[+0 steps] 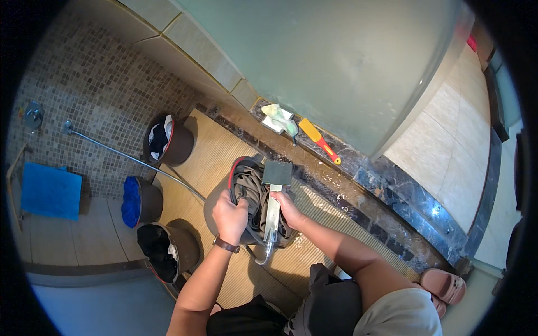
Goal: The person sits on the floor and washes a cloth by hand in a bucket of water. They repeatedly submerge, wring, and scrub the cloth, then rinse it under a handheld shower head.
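Observation:
A dark brown bucket (210, 208) with a red stripe at its rim stands in front of me, filled with crumpled grey-brown cloth (246, 185). My left hand (230, 217), with a brown-strapped watch at the wrist, is closed at the bucket's left rim; its fingertips are partly hidden. In my right hand (288, 210) is a silver hand shower (273, 210) with a square head, held over the cloth. A metal hose (140, 163) leads from the tiled wall toward the bucket, and its end bends up into the handle's base.
Three more buckets stand to the left, with black-and-white cloth (159, 137), blue cloth (131, 200) and black cloth (157, 252). A yellow-and-red brush (319, 141) and a pale, wet cloth (279, 116) lie on the stone ledge by the glass panel. Pink slippers (444, 287) are at right.

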Available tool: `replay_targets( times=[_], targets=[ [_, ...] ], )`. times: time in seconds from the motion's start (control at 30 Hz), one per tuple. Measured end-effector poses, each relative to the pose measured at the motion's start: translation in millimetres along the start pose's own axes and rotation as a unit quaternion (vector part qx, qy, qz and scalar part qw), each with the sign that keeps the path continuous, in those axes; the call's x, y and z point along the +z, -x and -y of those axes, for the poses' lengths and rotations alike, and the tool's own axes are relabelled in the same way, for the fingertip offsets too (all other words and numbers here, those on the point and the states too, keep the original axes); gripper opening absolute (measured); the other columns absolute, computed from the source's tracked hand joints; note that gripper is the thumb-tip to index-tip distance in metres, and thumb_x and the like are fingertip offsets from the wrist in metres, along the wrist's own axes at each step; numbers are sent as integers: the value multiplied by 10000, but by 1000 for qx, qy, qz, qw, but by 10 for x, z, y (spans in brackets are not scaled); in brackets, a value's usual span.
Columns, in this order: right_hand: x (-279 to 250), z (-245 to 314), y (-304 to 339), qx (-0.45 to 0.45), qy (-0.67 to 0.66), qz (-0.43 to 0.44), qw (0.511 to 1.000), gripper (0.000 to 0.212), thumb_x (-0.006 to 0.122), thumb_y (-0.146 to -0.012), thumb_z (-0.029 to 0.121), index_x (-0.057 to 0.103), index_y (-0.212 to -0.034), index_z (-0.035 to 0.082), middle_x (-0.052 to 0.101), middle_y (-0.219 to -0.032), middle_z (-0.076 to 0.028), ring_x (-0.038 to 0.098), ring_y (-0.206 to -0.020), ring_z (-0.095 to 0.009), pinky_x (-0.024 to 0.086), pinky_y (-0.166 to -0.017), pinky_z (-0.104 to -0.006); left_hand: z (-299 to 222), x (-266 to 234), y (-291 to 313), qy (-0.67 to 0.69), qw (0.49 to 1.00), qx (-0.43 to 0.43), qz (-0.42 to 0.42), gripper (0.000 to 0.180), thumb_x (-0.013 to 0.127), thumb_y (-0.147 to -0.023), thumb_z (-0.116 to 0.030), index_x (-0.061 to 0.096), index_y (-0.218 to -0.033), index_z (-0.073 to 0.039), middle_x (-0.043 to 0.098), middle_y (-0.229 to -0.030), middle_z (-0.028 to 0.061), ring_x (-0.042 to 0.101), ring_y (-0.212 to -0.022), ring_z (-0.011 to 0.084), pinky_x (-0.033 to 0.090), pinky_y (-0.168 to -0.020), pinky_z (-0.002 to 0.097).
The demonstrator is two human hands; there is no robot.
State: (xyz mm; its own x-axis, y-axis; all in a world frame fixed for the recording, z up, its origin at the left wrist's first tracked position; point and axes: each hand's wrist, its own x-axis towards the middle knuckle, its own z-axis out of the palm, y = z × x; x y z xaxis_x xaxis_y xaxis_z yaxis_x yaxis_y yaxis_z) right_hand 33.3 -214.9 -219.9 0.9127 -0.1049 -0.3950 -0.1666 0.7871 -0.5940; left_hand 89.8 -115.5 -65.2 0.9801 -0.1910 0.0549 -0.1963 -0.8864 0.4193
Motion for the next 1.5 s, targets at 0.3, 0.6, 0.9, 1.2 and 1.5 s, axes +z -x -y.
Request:
replay_targets(
  times=[0.3, 0.6, 0.9, 1.2, 1.5],
  targets=[
    [36, -10, -13, -9, -1, -25, 1000, 347, 546, -902, 366, 551, -1100, 81, 557, -931, -22, 546, -824, -136, 462, -753, -311, 10, 20, 0, 13, 1000, -14, 9, 237, 690, -758, -154, 610, -898, 20, 648, -732, 216, 658, -724, 382, 497, -673, 438],
    [3, -5, 14, 4, -7, -18, 1000, 328, 551, -907, 328, 553, -1113, 73, 563, -943, -20, 551, -842, -141, 465, -763, -314, -6, 9, 23, 9, 1000, -13, 13, 231, 692, -762, -167, 591, -866, 13, 634, -705, 219, 650, -715, 398, 494, -666, 459],
    [42, -1, 37, -36, 5, -44, 998, 291, 542, -912, 347, 589, -1019, 80, 571, -875, -7, 544, -794, -127, 455, -737, -303, 5, 27, 35, 23, 1000, -6, 5, 225, 687, -764, -183, 559, -814, -4, 606, -653, 216, 632, -677, 422, 484, -634, 481],
    [65, 73, 55, -35, -26, -55, 998, 271, 608, -891, 335, 616, -1023, 98, 592, -921, -5, 549, -867, -125, 441, -797, -303, 155, 40, -61, 65, 998, 19, -17, 256, 685, -767, -127, 479, -727, 20, 503, -604, 170, 516, -561, 286, 417, -558, 413],
    [283, 469, 211, -34, 16, -74, 997, 299, 585, -896, 314, 630, -1006, 40, 585, -851, -21, 538, -755, -118, 445, -658, -284, 185, -31, -46, 213, 977, 21, -6, 284, 683, -765, -106, 440, -676, 11, 467, -573, 165, 486, -522, 292, 401, -531, 403]
  ],
)
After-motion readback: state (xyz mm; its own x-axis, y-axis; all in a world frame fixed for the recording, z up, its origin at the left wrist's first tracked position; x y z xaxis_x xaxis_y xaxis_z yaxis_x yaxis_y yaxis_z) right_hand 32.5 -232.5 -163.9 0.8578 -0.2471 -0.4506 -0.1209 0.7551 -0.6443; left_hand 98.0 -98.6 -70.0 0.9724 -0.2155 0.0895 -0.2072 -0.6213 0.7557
